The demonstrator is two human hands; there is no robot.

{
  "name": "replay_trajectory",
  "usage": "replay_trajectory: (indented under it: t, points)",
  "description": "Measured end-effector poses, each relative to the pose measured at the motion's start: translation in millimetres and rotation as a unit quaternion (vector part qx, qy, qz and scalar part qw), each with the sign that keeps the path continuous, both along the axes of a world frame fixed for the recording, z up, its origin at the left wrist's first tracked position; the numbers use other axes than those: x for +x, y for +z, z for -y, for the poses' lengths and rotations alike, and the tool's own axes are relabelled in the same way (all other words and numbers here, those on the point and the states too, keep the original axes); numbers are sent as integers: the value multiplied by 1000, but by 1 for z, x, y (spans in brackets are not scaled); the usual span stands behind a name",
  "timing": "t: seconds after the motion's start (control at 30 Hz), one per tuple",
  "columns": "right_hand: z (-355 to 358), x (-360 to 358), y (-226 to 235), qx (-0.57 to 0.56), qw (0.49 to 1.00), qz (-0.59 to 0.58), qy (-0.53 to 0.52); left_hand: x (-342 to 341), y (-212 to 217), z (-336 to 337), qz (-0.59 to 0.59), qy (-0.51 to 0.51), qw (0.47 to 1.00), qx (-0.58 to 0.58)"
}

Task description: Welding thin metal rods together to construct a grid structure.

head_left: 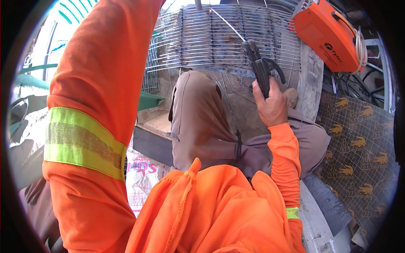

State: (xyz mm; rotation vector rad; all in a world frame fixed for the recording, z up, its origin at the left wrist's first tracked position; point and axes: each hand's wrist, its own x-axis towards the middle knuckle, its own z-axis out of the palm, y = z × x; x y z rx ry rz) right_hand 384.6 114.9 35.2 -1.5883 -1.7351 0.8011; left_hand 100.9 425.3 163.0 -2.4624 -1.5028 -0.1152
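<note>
My right hand (272, 103) is wrapped round the black handle of a welding electrode holder (258, 63), in front of my bent knees. Clamped in its jaws is a thin, pale welding electrode (228, 24), slanting up and to the left, its tip glowing reddish. That tip appears over a grid of thin metal rods (202, 46) laid across darker crossbars; whether it touches them I cannot tell. The orange sleeve of my left arm (97, 55), with a yellow-green band, rises past the upper edge, so my left hand is out of the picture.
An orange welding machine (322, 36) with a coiled pale cable (360, 50) stands at the far right. Below it lies a dark printed sheet (358, 156). A printed white sack (141, 179) is at my left, beside a dark board (152, 145). Loose rods lie on the ground before me.
</note>
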Motion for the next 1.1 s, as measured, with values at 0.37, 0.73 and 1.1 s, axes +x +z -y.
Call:
replay_trajectory:
  t: [0.37, 0.73, 1.1]
  points:
    - [2, -6, 5, -44, 999, -12, 4, -70, -34, 9, -180, -197, 928, 259]
    - [6, -2, 4, -42, 999, 9, -15, -13, -39, 111, 326, 79, 942, 23]
    - [6, 2, -1, -5, 1000, 2, -14, -14, -61, 207, 313, 187, 931, 24]
